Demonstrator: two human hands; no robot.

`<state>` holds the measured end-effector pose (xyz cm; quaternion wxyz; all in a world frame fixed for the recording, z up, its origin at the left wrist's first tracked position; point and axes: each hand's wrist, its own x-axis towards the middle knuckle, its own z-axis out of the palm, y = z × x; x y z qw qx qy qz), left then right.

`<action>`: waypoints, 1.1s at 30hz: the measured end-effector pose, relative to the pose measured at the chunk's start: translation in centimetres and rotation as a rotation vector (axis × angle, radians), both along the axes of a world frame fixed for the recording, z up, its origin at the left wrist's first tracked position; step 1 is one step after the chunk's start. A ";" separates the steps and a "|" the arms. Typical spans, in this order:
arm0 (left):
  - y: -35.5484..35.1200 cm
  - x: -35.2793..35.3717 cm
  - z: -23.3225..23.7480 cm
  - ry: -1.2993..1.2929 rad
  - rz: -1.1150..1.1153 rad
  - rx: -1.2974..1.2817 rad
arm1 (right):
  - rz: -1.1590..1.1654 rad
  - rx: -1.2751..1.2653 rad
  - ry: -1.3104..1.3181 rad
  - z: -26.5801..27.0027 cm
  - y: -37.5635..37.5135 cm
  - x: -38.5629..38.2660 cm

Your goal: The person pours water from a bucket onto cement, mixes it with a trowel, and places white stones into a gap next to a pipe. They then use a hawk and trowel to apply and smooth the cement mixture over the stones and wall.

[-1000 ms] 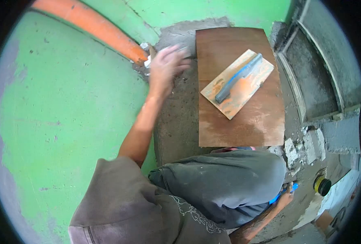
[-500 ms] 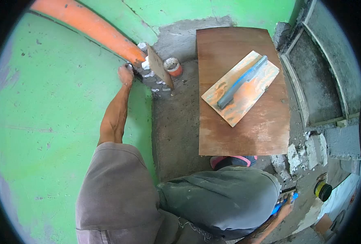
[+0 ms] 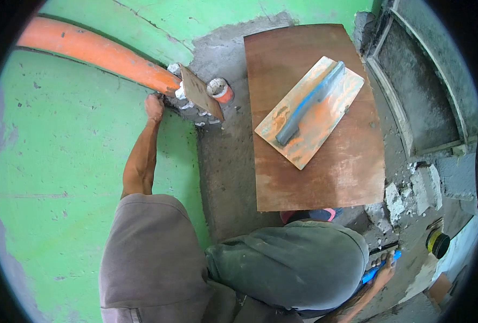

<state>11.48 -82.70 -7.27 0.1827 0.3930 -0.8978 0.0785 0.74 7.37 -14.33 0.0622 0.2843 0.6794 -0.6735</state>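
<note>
Though it's half hidden, right hand (image 3: 384,267) grips tool (image 3: 370,275).

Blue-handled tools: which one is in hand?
The small blue-handled tool at lower right, gripped by the right hand. The float with the blue grip lies untouched on the plywood board.

The pipe (image 3: 93,49) is orange, wall (image 3: 61,161) green, board (image 3: 330,172) brown, float handle (image 3: 310,102) blue-grey.

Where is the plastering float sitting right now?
In the head view the float lies flat on the brown board, right of centre near the top, untouched; the left hand is away to its left at the end of the orange pipe.
</note>
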 end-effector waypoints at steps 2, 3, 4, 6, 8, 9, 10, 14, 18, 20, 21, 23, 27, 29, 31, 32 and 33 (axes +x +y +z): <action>0.2 -0.3 0.5 -0.054 -0.006 -0.006 | 0.010 0.001 -0.003 0.0 -0.2 -0.1; -0.1 -0.3 0.8 -0.100 -0.013 -0.004 | 0.022 -0.002 -0.003 -0.1 -0.3 -0.1; -0.4 -0.3 1.1 -0.143 -0.019 -0.002 | 0.034 -0.004 0.000 -0.2 -0.3 -0.2; -1.3 -0.4 2.1 -0.234 0.002 0.127 | 0.045 -0.030 0.004 -0.3 -0.1 0.1; -2.3 -0.3 3.0 -0.296 0.031 0.182 | 0.040 -0.037 0.009 0.1 -0.1 0.1; -2.8 0.1 3.5 -0.317 0.052 0.170 | 0.033 -0.034 0.007 0.7 -0.4 0.2; -1.5 -0.4 4.9 -0.331 0.073 0.152 | 0.025 -0.037 0.011 1.0 -0.7 0.1; 3.8 -0.5 9.2 -0.390 0.026 0.214 | -0.048 -0.058 0.042 1.2 -0.1 0.8; 16.2 -6.1 13.7 -0.177 -0.344 0.416 | -0.226 0.181 -0.079 3.7 -1.9 0.9; 24.1 -11.0 15.9 -0.066 -0.520 0.479 | -0.136 0.067 0.035 1.7 -0.4 1.6; 28.9 -13.6 17.7 -0.085 -0.594 0.466 | -0.142 0.037 0.032 2.1 -0.7 1.4; 39.2 -18.3 20.4 -0.128 -0.736 0.347 | -0.144 0.001 0.025 3.1 -1.5 1.0; 52.1 -28.0 18.9 -0.224 -1.423 0.295 | -0.151 -0.018 0.004 3.4 -1.2 1.1; 58.0 -33.9 14.2 -0.224 -1.786 0.245 | -0.192 -0.029 0.000 3.8 -1.5 1.1; 64.9 -38.2 7.8 -0.467 -1.748 0.392 | -0.229 -0.036 -0.005 3.9 -1.7 1.3; 67.7 -40.5 3.3 -0.558 -1.745 0.536 | -0.251 -0.022 -0.022 4.5 -2.1 1.1; 70.2 -42.5 -0.9 -0.659 -1.817 0.396 | -0.250 0.001 -0.036 5.1 -2.3 1.1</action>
